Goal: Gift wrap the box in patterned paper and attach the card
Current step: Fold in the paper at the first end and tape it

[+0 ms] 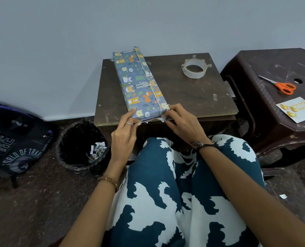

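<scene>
Box (139, 82): wrapped, on table (183, 97), left half, near end at 6 o'clock.
Left hand (126, 132): fingers pressing end flap.
Right hand (181, 124): fingers pinching flap corner.
Risk: untaped fold may spring open; tape (194, 68) at 1 o'clock.
Card (296, 109): 3 o'clock, unattached.

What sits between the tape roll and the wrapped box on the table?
Nothing: in the head view the stretch of table between the tape roll and the wrapped box is bare wood.
</scene>
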A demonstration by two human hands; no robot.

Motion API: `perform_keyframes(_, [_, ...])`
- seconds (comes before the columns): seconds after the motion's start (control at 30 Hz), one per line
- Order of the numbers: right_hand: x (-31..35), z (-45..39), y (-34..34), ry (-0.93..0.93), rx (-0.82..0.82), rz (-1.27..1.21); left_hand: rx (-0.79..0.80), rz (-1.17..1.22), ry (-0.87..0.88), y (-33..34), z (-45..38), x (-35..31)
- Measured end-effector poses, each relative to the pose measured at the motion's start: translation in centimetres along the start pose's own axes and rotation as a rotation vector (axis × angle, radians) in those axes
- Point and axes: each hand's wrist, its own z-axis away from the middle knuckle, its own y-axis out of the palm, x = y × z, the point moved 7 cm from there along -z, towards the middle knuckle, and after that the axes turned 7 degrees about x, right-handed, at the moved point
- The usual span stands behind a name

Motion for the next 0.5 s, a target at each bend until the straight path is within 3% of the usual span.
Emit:
perform_keyframes(0.3, [0.8,0.1,-0.8,-0.05,-0.13,0.14,0.028,-0.026,-0.047,0.6,0.2,-0.3])
perform_keyframes(0.5, [-0.1,0.2,-0.1,0.026,-0.095,0.115,0.014,-0.415,0.154,1.5,0.8,-2.0])
